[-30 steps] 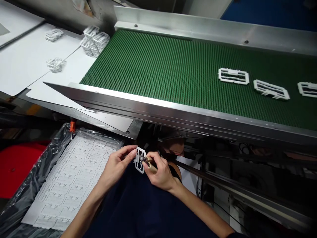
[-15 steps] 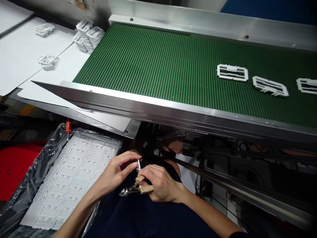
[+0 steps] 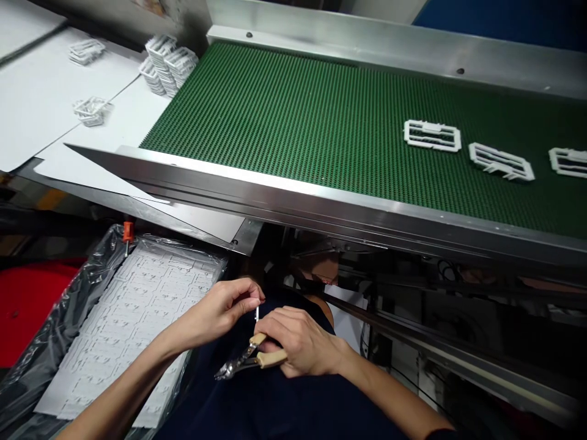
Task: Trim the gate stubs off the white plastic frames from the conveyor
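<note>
Over my dark-clothed lap, my left hand (image 3: pixel 233 305) pinches the top of a thin white plastic part (image 3: pixel 257 313), which I see edge-on. My right hand (image 3: pixel 300 342) is closed around a pair of cutting pliers (image 3: pixel 235 366) with beige grips. The pliers' metal jaws point down and to the left, away from the white part. The part's lower end meets my right fingers, and most of it is hidden by my hands. Left of my hands, a bin lined with dark plastic (image 3: pixel 34 366) holds flat white parts (image 3: pixel 123 330) in neat rows on a sheet.
A green conveyor belt (image 3: pixel 284 116) with metal side rails runs across ahead, carrying white plastic frames (image 3: pixel 431 135) on its right side. Stacked white frames (image 3: pixel 162 58) stand on a white-covered table (image 3: pixel 41 85) at the left. An orange-handled tool (image 3: pixel 128 232) sits at the bin's edge.
My left fingers have curled in more around the white part, which has turned more edge-on. The pliers have tipped slightly down and left. The frames on the belt look nearly unmoved.
</note>
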The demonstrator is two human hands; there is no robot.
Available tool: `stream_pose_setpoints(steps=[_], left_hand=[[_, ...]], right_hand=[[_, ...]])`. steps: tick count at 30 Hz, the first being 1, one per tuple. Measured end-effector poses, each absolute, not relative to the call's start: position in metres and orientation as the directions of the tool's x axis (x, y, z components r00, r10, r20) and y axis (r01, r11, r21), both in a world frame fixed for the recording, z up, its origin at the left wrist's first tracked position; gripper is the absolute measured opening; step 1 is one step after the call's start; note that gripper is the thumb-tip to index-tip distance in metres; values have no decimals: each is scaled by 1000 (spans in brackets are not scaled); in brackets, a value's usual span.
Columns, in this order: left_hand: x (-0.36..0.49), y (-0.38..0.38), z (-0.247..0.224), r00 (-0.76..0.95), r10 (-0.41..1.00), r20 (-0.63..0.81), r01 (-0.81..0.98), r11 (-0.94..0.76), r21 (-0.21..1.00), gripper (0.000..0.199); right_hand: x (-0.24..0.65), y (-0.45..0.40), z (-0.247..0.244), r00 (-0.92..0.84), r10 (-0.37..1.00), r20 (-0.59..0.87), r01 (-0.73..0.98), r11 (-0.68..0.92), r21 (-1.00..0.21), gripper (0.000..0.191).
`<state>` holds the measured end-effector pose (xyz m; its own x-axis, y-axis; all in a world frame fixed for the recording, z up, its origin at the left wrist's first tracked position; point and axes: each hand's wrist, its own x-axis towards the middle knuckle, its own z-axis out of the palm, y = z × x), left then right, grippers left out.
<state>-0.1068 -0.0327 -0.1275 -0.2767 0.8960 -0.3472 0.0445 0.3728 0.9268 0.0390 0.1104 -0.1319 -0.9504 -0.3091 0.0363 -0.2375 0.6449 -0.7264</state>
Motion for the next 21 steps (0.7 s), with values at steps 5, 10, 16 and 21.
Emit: stream_pose_setpoints(steps=[5,10,16,21], left_hand=[[-109,-34,-125,-267,887,-378,43,402,914,21],[-111,-32,-121,-248,889,-384,59,409,910,23],[-111,-29,-120,-244,887,-391,60,417,907,23],[-112,-28,-121,-243,886,-394,62,420,906,23]], right_hand=[[41,136,-117,-964,-266,-12,-167,640,-750,22],[35,170,-100,-957,-136,-257,28,838,-545,24],[18,176,-89,-902,-157,-402,0,932,-363,30],[8,176,-82,-893,-183,-412,-35,939,-341,30]])
